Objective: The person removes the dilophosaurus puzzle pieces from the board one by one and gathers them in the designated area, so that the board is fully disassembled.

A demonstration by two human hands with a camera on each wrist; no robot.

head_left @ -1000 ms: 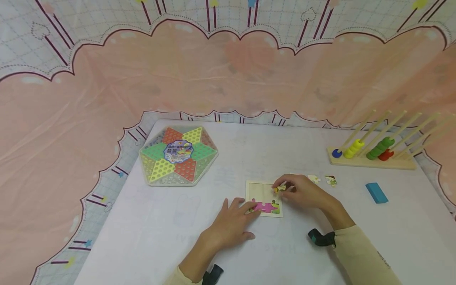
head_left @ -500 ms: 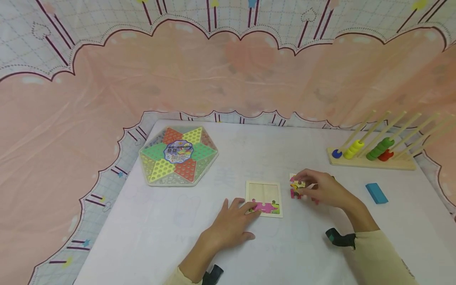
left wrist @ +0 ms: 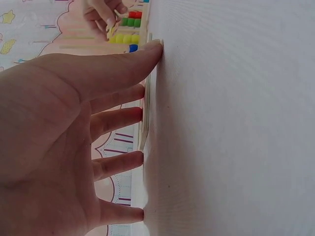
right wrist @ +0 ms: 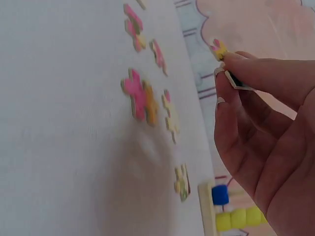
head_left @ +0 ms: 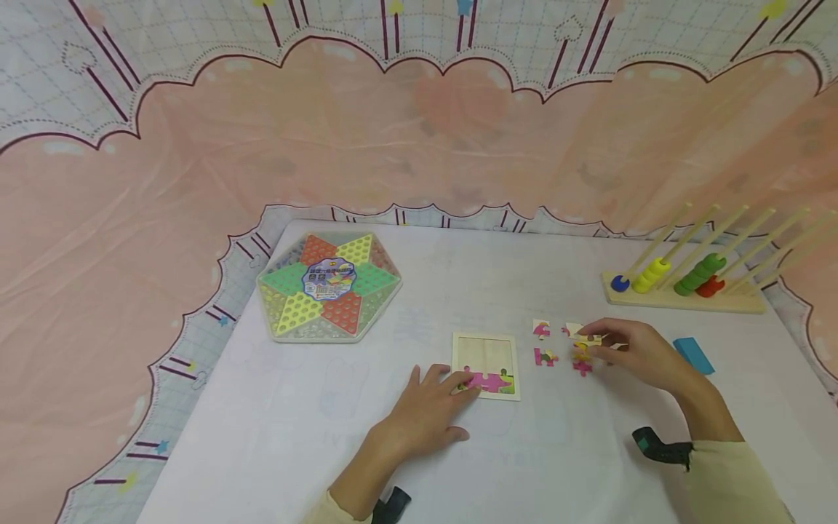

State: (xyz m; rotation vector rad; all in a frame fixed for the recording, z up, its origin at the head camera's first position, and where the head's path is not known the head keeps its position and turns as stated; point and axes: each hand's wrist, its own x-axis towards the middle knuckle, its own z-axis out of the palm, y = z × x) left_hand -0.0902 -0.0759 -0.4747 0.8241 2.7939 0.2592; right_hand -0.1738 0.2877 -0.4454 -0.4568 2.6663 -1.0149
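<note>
My left hand (head_left: 425,413) lies with fingers spread, its fingertips on the lower left of a small wooden puzzle tray (head_left: 484,338). Pink and green jigsaw pieces (head_left: 487,381) fill the tray's lower row; bare wood shows above. Between thumb and fingers my right hand (head_left: 644,355) pinches a yellow and pink puzzle piece (right wrist: 219,49), raised off the table. Beneath and beside that hand lie several loose pieces, among them a pink one (head_left: 541,330), another (head_left: 545,357) and a pink and orange one (right wrist: 139,98). In the head view the right hand hides part of this group.
A hexagonal Chinese checkers box (head_left: 327,280) lies at the back left. At the back right stands a wooden bead rack (head_left: 687,298) with upright rods. A blue block (head_left: 694,355) sits just beyond the right hand. The white table (head_left: 262,437) meets a patterned cloth behind.
The right hand has moved right from above the tray to over the loose pieces, carrying the puzzle piece. The left hand has stayed in place.
</note>
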